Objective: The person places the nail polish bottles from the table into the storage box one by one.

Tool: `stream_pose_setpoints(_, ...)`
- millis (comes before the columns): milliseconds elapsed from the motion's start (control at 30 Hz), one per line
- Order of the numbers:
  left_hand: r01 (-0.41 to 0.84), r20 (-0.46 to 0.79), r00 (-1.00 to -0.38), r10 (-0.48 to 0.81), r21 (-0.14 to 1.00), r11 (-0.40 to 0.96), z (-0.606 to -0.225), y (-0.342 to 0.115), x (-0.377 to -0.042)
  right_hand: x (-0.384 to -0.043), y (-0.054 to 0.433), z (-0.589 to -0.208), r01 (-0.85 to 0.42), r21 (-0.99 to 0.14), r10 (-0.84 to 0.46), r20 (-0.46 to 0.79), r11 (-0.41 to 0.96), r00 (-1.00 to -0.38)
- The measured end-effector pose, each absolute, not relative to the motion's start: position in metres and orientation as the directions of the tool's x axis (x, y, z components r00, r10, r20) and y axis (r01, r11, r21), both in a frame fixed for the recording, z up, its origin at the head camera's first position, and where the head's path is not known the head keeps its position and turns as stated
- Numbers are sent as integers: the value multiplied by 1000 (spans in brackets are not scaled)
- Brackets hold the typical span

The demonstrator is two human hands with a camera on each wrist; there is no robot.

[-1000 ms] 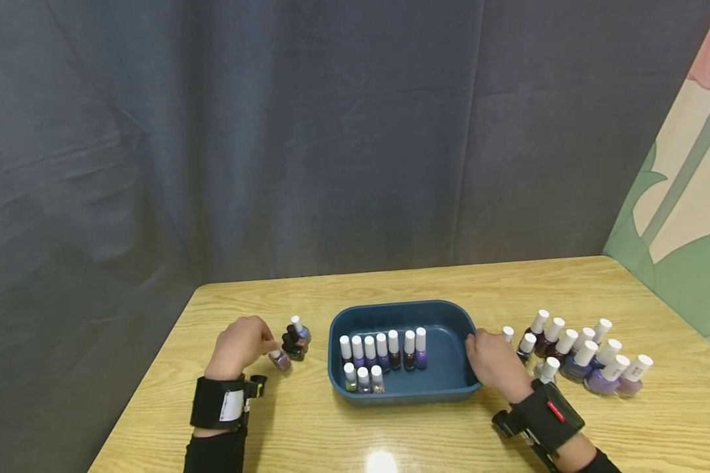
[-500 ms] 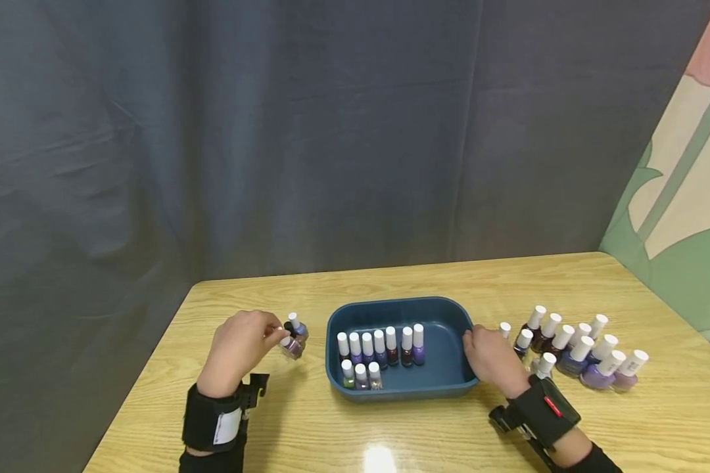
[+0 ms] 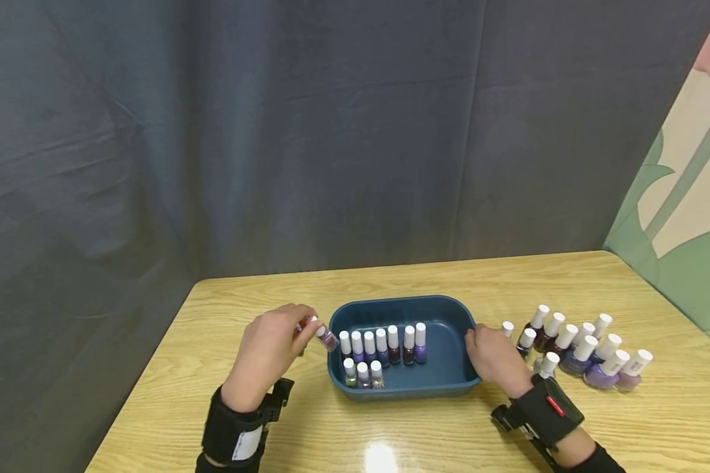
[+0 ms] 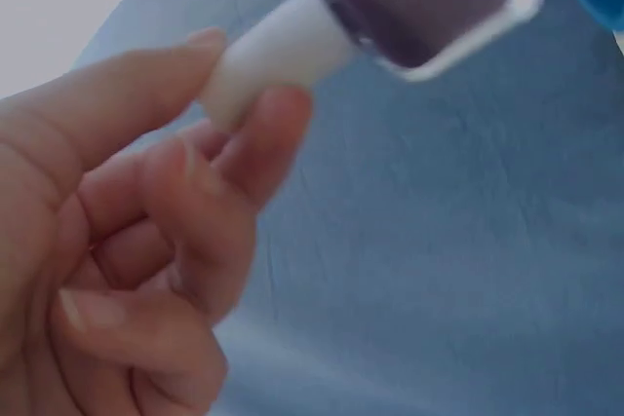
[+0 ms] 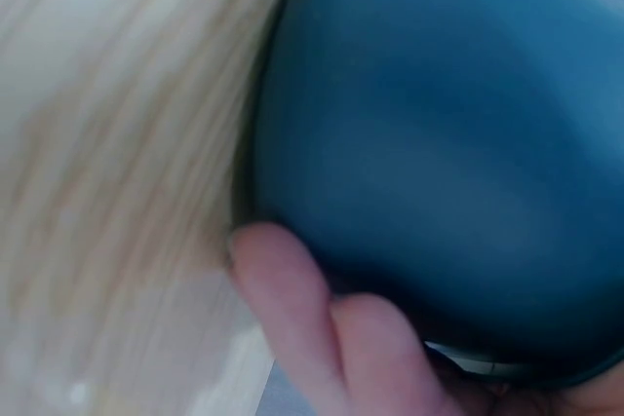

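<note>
My left hand [image 3: 272, 348] pinches the white cap of a purple nail polish bottle [image 3: 327, 337], which hangs tilted just off the left rim of a dark blue tray [image 3: 440, 384]. In the left wrist view the thumb and a fingertip grip that cap, and the purple bottle [image 4: 414, 2] points up to the right. My right hand [image 3: 497, 358] holds the tray's right end; its fingers [image 5: 292, 299] curl at the wall in the right wrist view. Inside the tray, white-capped nail polish bottles [image 3: 381, 348] stand in a back row, with 3 shorter ones [image 3: 363, 376] in front.
Several more white-capped bottles [image 3: 580, 358] stand in a cluster right of the tray, beside my right wrist. My left hand mostly hides the bottles behind it. A dark grey curtain [image 3: 343, 164] hangs behind the wooden table [image 3: 307, 427].
My left hand has lifted the purple nail polish bottle off the table and carried it right, to the tray's left rim. The right hand stays at the tray's right end.
</note>
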State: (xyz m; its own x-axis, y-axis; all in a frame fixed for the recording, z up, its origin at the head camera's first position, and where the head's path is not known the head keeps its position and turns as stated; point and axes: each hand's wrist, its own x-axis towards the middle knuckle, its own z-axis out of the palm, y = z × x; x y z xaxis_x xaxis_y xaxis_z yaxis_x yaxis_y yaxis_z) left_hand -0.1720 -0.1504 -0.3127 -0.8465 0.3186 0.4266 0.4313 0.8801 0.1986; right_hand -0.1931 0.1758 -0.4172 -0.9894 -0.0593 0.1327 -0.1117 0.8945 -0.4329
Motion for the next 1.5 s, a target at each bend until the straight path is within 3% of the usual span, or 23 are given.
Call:
stream_pose_setpoints(367, 572, 498, -755, 427, 180, 800, -316, -119, -173, -194, 177, -417, -115, -423, -61, 140, 899, -988)
stream_pose_setpoints(800, 694, 383, -690, 615, 108, 712, -331, -77, -176, -192, 176, -415, -106, -435, -59, 119, 894, -991)
stream_pose_setpoints(1133, 700, 239, -706, 667, 95, 707, -346, -66, -182, -192, 176, -416, -102, -436, -53, 124, 894, -991)
stream_pose_setpoints(1500, 686, 161, -719, 676, 11, 728, -351, -66, -185, -192, 175, -417, -114, -434, -57, 143, 894, -988)
